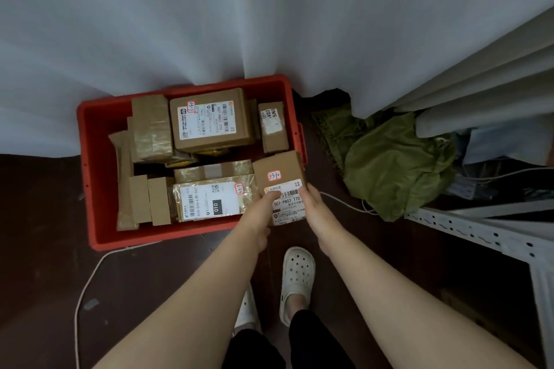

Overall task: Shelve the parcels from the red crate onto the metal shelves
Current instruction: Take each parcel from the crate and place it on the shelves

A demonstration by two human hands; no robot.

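Note:
The red crate (90, 159) sits on the dark floor in front of me, filled with several brown cardboard parcels. A small brown parcel (277, 169) with a white label and a pink tag is held over the crate's near right corner. My left hand (263, 207) grips its left side, thumb on the label. My right hand (310, 204) grips its right side. A large labelled box (211, 120) lies at the back of the crate, and a taped parcel (209, 201) lies at the front. The white metal shelves (491, 237) stand at the right.
A white curtain (239, 24) hangs behind the crate. A green bag (392, 165) lies on the floor between crate and shelves. A white cord (87, 287) runs across the floor at left. My feet in white clogs (296, 281) stand just behind the crate.

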